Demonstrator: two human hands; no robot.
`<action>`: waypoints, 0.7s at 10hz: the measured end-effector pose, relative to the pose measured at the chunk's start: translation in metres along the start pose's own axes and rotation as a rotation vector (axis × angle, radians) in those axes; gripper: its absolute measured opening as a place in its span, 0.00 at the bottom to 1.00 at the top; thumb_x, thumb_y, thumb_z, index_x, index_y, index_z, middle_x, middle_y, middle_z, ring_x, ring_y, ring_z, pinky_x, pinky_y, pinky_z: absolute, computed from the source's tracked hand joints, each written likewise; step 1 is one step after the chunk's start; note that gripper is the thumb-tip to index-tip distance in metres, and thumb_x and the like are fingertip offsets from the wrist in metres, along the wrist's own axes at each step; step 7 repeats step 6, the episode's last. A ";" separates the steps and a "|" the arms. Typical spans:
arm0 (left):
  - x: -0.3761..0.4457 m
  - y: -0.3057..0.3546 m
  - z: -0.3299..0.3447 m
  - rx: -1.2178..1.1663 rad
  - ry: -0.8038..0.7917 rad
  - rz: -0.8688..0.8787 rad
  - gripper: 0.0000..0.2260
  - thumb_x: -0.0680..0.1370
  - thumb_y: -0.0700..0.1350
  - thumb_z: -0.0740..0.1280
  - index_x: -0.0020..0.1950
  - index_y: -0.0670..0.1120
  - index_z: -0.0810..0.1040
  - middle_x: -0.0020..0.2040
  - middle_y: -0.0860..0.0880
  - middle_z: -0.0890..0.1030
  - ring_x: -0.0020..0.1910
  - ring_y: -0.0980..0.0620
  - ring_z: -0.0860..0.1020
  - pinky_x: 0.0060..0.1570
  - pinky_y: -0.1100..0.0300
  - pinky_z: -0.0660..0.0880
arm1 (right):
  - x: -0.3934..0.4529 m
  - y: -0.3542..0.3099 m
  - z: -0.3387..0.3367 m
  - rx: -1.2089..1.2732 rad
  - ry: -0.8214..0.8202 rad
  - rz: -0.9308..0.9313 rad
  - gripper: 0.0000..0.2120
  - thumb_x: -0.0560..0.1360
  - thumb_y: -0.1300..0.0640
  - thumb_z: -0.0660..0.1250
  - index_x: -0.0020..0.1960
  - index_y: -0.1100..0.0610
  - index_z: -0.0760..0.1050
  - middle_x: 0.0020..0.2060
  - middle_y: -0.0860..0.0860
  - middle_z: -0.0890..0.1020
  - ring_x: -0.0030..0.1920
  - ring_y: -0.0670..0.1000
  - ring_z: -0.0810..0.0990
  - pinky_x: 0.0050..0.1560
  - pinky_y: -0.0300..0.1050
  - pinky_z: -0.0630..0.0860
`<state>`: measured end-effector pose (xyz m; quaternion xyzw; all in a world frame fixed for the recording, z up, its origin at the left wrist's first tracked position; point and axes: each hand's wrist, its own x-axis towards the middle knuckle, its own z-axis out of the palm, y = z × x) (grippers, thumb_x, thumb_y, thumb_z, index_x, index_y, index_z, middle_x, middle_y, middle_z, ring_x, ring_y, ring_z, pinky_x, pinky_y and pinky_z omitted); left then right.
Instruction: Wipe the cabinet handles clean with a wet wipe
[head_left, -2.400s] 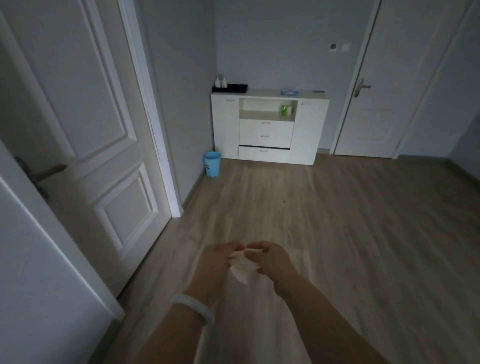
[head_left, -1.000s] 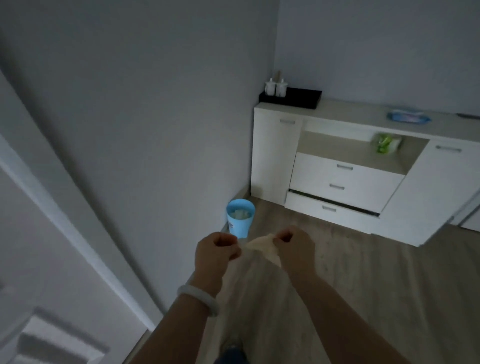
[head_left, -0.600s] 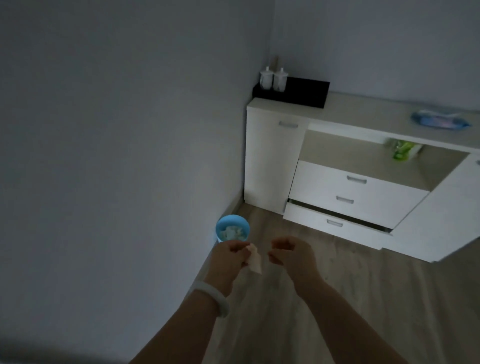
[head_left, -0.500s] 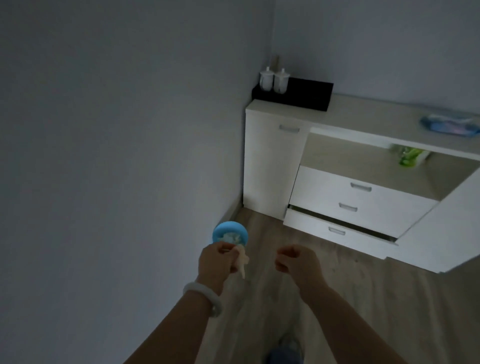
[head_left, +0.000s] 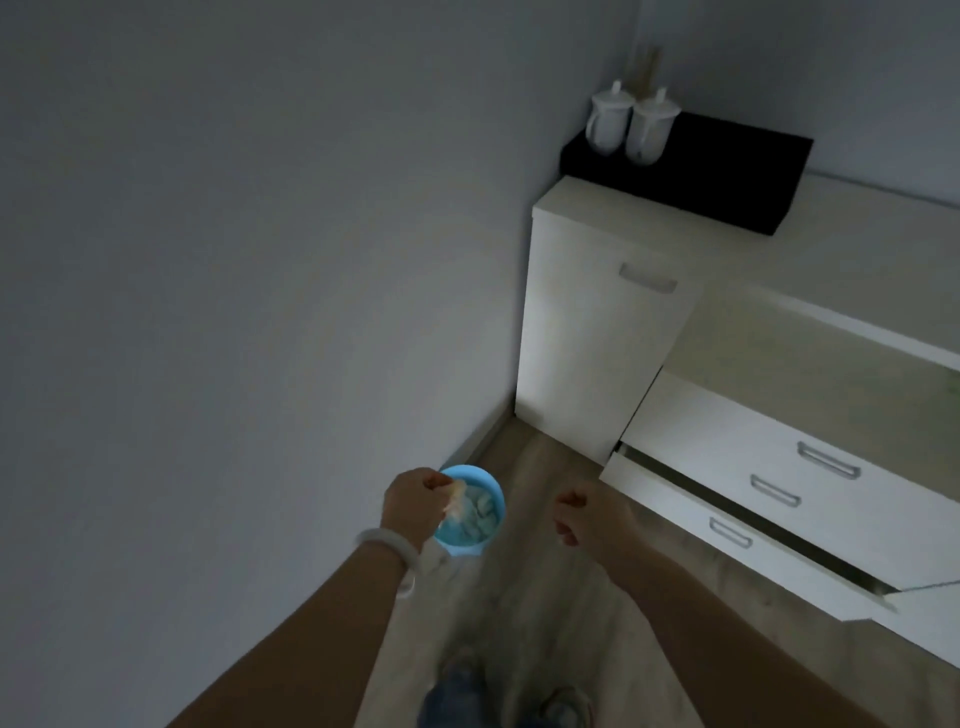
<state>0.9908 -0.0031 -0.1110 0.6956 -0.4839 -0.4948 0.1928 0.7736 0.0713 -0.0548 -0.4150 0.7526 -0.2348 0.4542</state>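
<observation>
Holding the wipe (head_left: 457, 496) in our left hand (head_left: 413, 501) alone now; a second ago both hands stretched it between them. Left fingers pinch the crumpled wipe directly above the open mouth of the blue bin (head_left: 475, 512), which already has pale scraps inside. Right hand (head_left: 587, 517) has let go and hangs just beside the bin, fingers loosely curled, holding nothing.

We have also walked from mid-room up to the cabinet (head_left: 597, 338); the bin now sits at our feet by the wall.

Judgement: this wipe is about to be thrown away, so the wiping with it looks finished. Door handle (head_left: 648, 277) and the three drawer handles (head_left: 828, 460) are within reach but untouched at this moment; bottom drawer stands slightly open.
</observation>
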 end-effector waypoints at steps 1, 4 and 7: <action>0.058 -0.010 0.015 0.065 -0.039 -0.032 0.12 0.65 0.55 0.72 0.40 0.48 0.85 0.38 0.46 0.85 0.42 0.43 0.84 0.48 0.46 0.82 | 0.033 -0.006 -0.001 -0.026 -0.011 0.020 0.08 0.77 0.63 0.65 0.40 0.54 0.76 0.38 0.58 0.82 0.40 0.56 0.82 0.46 0.54 0.81; 0.134 -0.010 0.026 0.363 -0.170 -0.051 0.21 0.80 0.37 0.61 0.73 0.40 0.69 0.71 0.39 0.72 0.69 0.43 0.70 0.66 0.59 0.64 | 0.109 -0.010 0.012 0.003 -0.032 0.122 0.08 0.78 0.61 0.64 0.44 0.63 0.78 0.40 0.63 0.83 0.39 0.57 0.81 0.47 0.54 0.80; 0.153 -0.001 0.016 0.606 -0.302 0.188 0.16 0.75 0.38 0.71 0.61 0.33 0.79 0.58 0.36 0.81 0.57 0.42 0.81 0.55 0.58 0.77 | 0.122 -0.025 0.016 0.066 -0.015 0.155 0.09 0.78 0.61 0.63 0.44 0.65 0.78 0.41 0.64 0.83 0.38 0.56 0.80 0.49 0.55 0.80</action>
